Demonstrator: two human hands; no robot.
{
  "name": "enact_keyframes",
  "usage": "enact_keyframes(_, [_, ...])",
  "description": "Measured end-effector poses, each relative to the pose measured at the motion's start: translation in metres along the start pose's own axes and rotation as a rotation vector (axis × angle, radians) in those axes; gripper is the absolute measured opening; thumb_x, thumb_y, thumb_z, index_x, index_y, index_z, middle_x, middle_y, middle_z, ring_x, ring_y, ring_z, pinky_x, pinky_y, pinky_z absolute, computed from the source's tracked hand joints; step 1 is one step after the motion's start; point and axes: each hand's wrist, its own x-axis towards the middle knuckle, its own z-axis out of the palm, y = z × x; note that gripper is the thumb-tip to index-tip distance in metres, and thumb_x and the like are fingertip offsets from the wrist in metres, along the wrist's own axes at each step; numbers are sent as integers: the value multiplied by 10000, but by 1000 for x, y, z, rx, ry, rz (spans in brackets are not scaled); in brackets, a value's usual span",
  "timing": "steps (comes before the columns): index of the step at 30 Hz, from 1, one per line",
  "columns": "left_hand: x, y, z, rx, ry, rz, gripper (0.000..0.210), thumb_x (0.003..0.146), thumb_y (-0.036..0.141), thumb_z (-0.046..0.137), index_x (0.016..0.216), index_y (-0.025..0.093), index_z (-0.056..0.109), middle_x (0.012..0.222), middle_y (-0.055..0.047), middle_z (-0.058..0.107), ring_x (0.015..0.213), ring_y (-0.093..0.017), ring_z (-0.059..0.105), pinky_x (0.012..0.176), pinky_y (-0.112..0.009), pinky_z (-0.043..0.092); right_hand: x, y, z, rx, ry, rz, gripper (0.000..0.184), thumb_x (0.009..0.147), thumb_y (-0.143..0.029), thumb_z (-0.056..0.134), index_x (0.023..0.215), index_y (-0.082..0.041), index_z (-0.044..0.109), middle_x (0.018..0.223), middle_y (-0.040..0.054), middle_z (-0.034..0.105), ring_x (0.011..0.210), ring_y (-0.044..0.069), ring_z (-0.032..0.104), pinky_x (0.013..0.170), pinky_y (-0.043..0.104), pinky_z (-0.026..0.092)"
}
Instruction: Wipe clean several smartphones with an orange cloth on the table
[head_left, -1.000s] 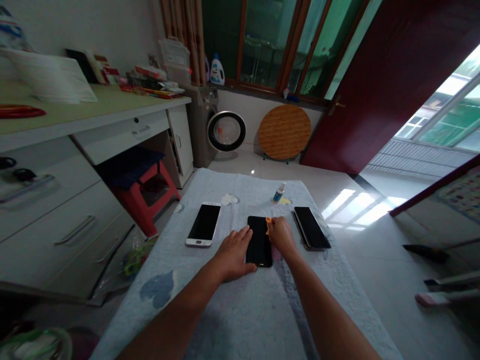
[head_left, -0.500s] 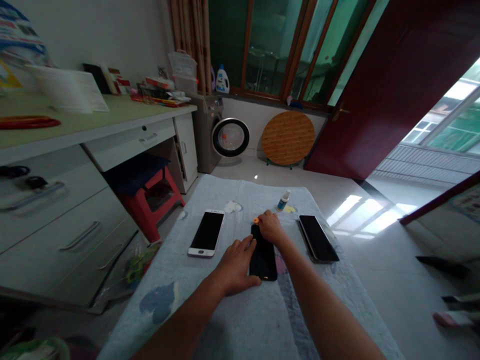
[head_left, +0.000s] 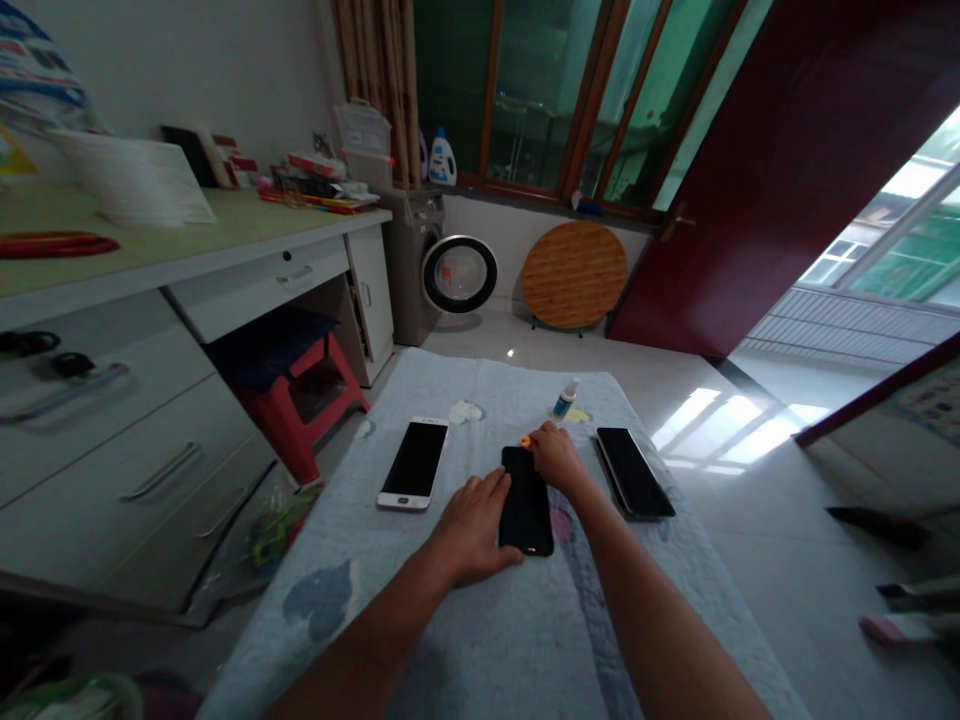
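Observation:
A black smartphone (head_left: 527, 515) lies face up on the cloth-covered table. My left hand (head_left: 472, 525) holds it by its left side, fingers on the upper left edge and thumb at the bottom corner. Over its top right corner, my right hand (head_left: 556, 455) is closed on a small orange tool (head_left: 525, 441), whose exact kind is hidden by my fingers. To the left lies a white smartphone (head_left: 415, 463) with a dark screen. Another dark phone (head_left: 636, 474) is on the right. Just beyond my right hand stands a small spray bottle (head_left: 565, 399) with a blue label.
A pale blue patterned cloth (head_left: 420, 650) covers the table. On the left are a white-drawered desk (head_left: 247, 265) and a red stool (head_left: 319, 400). Farther back stand a washing machine with its door (head_left: 460, 274) open, a round wooden board (head_left: 574, 275) and a dark red door (head_left: 720, 180).
My right hand has shifted slightly to the right along the black phone's top edge, carrying the orange tool. My left hand stays in place on the phone.

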Motion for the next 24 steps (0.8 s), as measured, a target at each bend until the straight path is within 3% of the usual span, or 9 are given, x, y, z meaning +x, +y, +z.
enact_keyframes(6, [1,1,-2,5,-34,14,971,666,482,670,1461,110,253,1559,-144,207,1422,-297,214,1177,-423,130,-9,17,0,-8,-4,57,315,950,-194,378,981,-116,681,975,140,606,920,190,557,821,280,361])
enact_keyframes(18, [-1,2,-4,-34,14,14,919,641,475,701,1423,189,313,1506,-108,322,1318,-344,356,1109,-463,276,8,-40,9,-24,74,-100,301,933,-214,391,986,-157,682,1057,134,575,916,214,517,812,317,374])
enact_keyframes(24, [0,1,-2,-29,35,20,927,632,490,705,1422,201,315,1494,-91,343,1269,-333,403,1078,-446,319,4,-28,10,17,71,-111,320,939,-180,374,999,-178,688,1043,114,590,926,196,521,835,301,355])
